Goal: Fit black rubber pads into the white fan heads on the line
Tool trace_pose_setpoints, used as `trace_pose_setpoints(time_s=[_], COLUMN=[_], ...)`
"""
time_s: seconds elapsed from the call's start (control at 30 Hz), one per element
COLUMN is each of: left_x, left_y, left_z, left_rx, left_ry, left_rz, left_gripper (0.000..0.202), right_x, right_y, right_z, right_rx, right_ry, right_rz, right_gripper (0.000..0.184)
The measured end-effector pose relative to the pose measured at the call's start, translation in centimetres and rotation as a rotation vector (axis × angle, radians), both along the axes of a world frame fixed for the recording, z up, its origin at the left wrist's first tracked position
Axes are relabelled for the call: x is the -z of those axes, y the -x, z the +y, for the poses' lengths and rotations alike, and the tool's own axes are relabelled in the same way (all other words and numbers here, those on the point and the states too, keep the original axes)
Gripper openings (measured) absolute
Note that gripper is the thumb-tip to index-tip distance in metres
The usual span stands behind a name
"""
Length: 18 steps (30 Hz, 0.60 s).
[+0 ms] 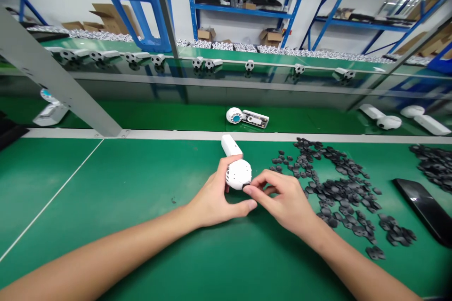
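Note:
A white handheld fan with a round, slotted head is gripped in my left hand, fingers behind the head and thumb stretched out below it. Its handle points away from me, towards the metal rail. My right hand pinches a small black plastic piece against the near edge of the fan's head. Most of that piece is hidden by the fingertips. Many similar black plastic pieces lie scattered on the green table right of my right hand.
A black phone-like slab and another pile of black pieces lie far right. Beyond the metal rail, a green belt carries an opened fan and other white units. A slanted grey post rises at left.

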<state>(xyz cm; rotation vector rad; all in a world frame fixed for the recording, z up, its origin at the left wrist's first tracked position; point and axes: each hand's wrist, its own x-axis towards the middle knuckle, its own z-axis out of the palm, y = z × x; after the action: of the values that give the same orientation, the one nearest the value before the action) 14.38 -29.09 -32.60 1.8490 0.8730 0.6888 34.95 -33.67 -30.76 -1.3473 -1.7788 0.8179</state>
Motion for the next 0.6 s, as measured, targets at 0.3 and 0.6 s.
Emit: trace_pose_setpoints(time_s=[0.3,0.6], left_x=[0.4,0.4], left_y=[-0.2,-0.3], left_z=[0.0,-0.4], left_rx=[-0.047,-0.072], left_ry=[0.006,-0.032], left_rz=[-0.002,-0.004], left_gripper=[0.086,0.078], right_x=[0.6,1.4], right_y=[0.5,0.2], right_z=[0.1,-0.1], right_rx=[0.046,-0.007], right_ry=[-0.139,-0.214], right_rz=[-0.128,-0.144], right_gripper=[0.029,0.026])
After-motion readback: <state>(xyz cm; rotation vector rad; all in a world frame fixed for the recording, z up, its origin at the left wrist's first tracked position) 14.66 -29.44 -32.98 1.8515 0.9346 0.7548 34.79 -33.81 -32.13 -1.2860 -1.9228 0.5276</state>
